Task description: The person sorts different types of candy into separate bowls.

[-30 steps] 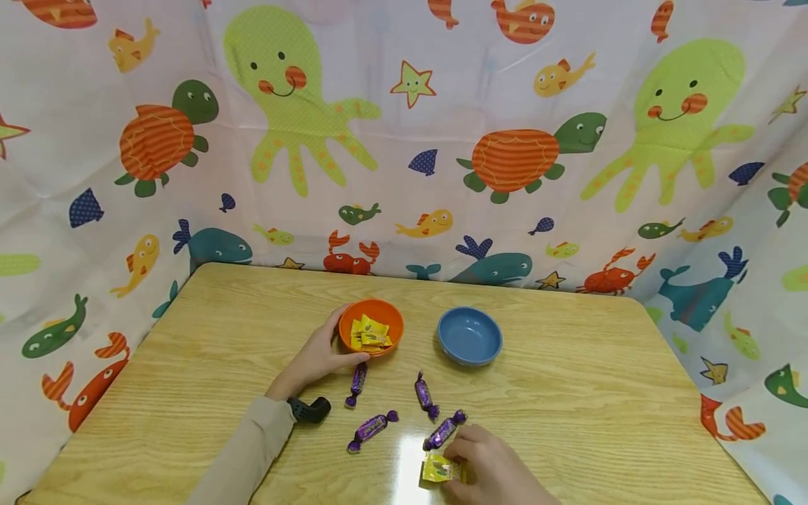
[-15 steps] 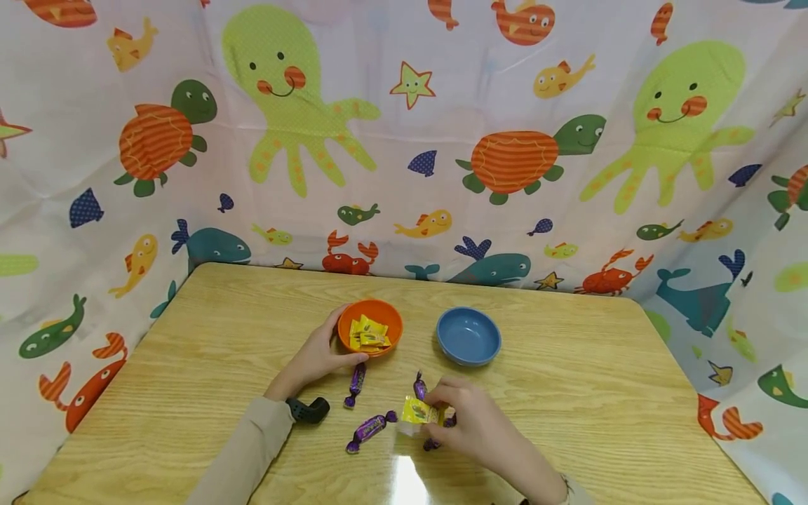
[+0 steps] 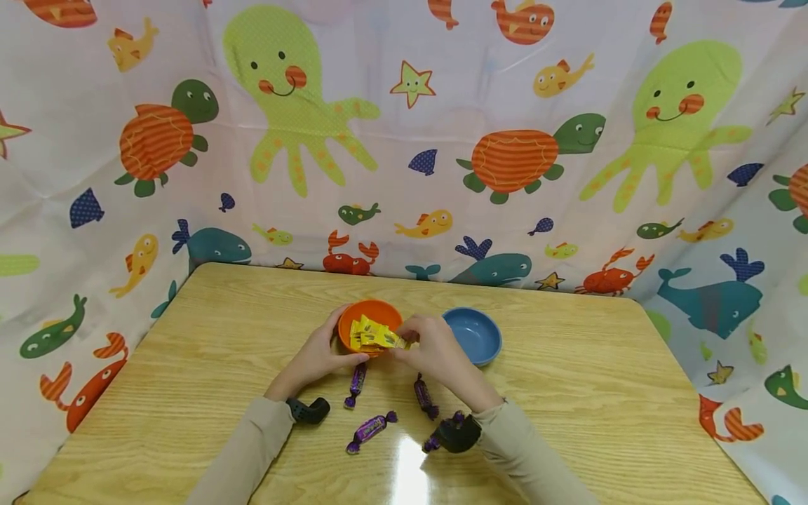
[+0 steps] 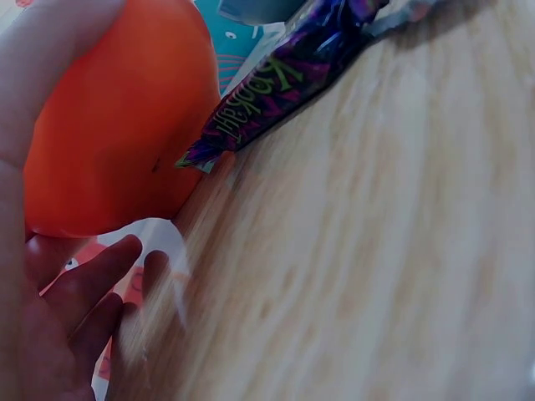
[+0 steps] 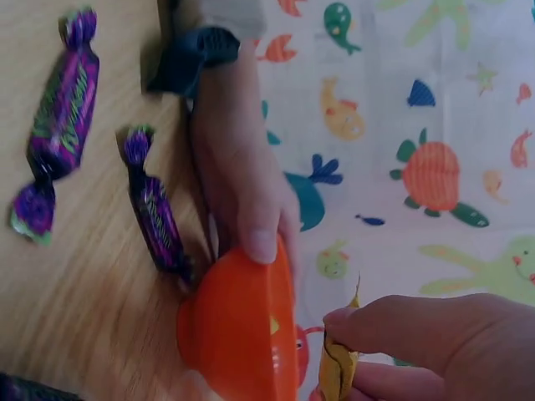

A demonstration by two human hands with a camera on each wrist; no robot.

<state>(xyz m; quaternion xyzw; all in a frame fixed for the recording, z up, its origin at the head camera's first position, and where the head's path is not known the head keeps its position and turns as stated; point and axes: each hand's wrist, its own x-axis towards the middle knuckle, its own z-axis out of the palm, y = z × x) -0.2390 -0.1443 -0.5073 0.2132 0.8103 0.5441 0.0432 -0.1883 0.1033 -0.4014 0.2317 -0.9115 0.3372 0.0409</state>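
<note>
Our right hand (image 3: 435, 354) pinches a yellow candy (image 3: 386, 339) over the orange bowl (image 3: 369, 314), while our left hand (image 3: 315, 358) cups that bowl's near-left side, fingers curled round the wall. Nearest us, purple candies (image 3: 371, 428) lie on the table (image 3: 189, 365); the one just before the bowl bears yellow-green lettering we cannot read in full. Yellow candies fill the orange bowl. Just right of it sits a blue bowl (image 3: 480, 337).
</note>
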